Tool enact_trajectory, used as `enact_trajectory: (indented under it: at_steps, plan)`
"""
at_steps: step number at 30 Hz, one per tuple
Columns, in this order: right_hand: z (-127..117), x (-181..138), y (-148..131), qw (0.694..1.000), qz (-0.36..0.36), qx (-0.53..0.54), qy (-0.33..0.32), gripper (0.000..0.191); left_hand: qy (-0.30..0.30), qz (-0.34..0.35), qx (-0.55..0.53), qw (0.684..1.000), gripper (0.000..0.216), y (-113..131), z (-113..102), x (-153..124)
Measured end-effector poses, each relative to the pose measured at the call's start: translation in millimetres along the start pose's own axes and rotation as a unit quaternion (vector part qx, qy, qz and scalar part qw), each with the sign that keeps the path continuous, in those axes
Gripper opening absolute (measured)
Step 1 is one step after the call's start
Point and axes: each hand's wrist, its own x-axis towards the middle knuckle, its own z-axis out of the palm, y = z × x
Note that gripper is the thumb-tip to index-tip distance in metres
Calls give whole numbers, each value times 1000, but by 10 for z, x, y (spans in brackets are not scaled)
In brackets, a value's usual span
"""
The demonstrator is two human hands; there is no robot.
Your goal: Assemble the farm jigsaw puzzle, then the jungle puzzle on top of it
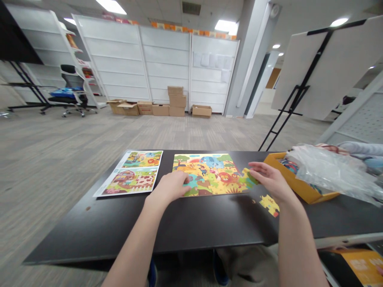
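A colourful animal jigsaw puzzle (209, 173) lies mostly assembled on the dark table. At its lower left, my left hand (172, 184) has thumb and fingertips closed on a blue-green puzzle piece (193, 182), which touches or overlaps the picture. My right hand (269, 179) pinches a yellow-green puzzle piece (249, 179) beside the puzzle's right edge. Loose yellow puzzle pieces (269, 205) rest on the table below my right hand. Whether the held pieces lie flat or are slightly raised, I cannot tell.
A printed picture sheet (131, 175) lies left on the table (209, 227). To the right stands a yellow box (311, 193) with clear plastic wrapping (332, 169) over it. Beyond the table are cardboard boxes (176, 101), an office chair (70, 93) and a board on an easel (317, 71).
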Motion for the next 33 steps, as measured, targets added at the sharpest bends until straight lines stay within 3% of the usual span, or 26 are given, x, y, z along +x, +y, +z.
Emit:
enact_trajectory:
  at_steps: [5, 10, 16, 22, 28, 33]
  plan:
    - [298, -39, -164, 988, -12, 38, -146, 52, 22, 41, -44, 998, 16, 94, 5, 16]
    - [574, -60, -254, 985, -31, 53, -161, 47, 20, 70, -98, 993, 17, 132, 22, 28]
    - [792, -129, -360, 971, -8, 77, -227, 38, 5, 85, -206, 975, 26, 182, 24, 32]
    - [869, -139, -374, 970, 13, 99, -222, 38, 2, 119, -213, 970, 17, 227, 14, 38]
    - [900, -83, -277, 972, -29, 47, -229, 31, 13, 108, -275, 955, 13, 184, 51, 55]
    - [899, -134, -286, 946, -18, 21, -322, 25, 31, 99, -327, 939, 17, 155, 102, 94]
